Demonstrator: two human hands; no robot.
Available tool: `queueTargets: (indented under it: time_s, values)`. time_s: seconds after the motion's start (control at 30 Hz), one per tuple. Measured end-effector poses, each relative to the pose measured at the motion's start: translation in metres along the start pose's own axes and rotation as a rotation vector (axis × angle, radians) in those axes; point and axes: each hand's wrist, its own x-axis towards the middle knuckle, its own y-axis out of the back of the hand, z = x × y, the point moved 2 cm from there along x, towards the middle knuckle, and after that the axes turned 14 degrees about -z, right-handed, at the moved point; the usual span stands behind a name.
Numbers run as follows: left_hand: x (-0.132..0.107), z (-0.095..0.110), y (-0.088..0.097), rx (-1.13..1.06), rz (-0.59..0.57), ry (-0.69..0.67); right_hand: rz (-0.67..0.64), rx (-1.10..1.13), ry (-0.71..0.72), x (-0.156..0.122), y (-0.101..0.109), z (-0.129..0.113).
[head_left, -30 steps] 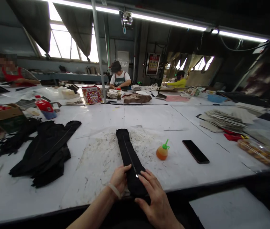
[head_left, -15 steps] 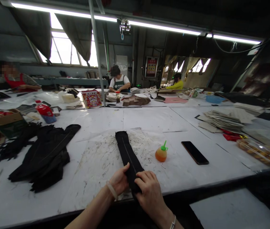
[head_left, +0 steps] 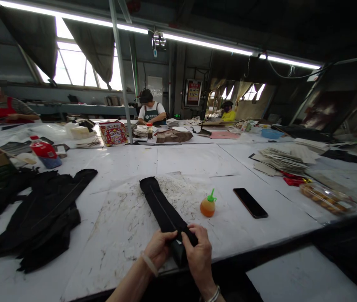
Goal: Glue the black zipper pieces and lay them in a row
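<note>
A long strip of black fabric (head_left: 162,205) with a lighter line along its middle lies on the white tabletop, its far end pointing away from me. At its near end my left hand (head_left: 158,248) pinches the left edge, thumb on top. My right hand (head_left: 198,247) grips the right edge, thumb and fingers closed on the cloth. Between the two thumbs a small pale patch shows at a fold. Right of the strip stands a round squeeze bottle (head_left: 208,205) with orange liquid and a green spout.
Black fabric pieces (head_left: 43,214) are heaped at the left, near a red bottle (head_left: 44,152). To the right lie a phone (head_left: 250,202), a clear pastry box (head_left: 326,198) and stacked sheets (head_left: 281,161). A metal pole (head_left: 121,75) rises beyond. Several people sit at the far tables.
My right hand has shifted its hold, with the thumb now on top near the left thumb. The strip's near end has been folded or opened, showing a pale patch. The view has turned slightly right.
</note>
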Motion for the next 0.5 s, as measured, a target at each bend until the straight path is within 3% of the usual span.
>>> queueTargets:
  time_s: [0.13, 0.3, 0.5]
  values:
    - [0.007, 0.002, -0.002, -0.067, 0.001, 0.085, 0.137, 0.133, -0.110, -0.021, 0.020, 0.003]
    - [0.010, 0.001, -0.012, -0.091, -0.023, 0.087, 0.115, 0.143, -0.202, -0.030, 0.015, 0.010]
    - [0.003, -0.008, -0.024, -0.098, 0.026, 0.040, 0.192, -0.074, -0.064, -0.004, 0.003, 0.005]
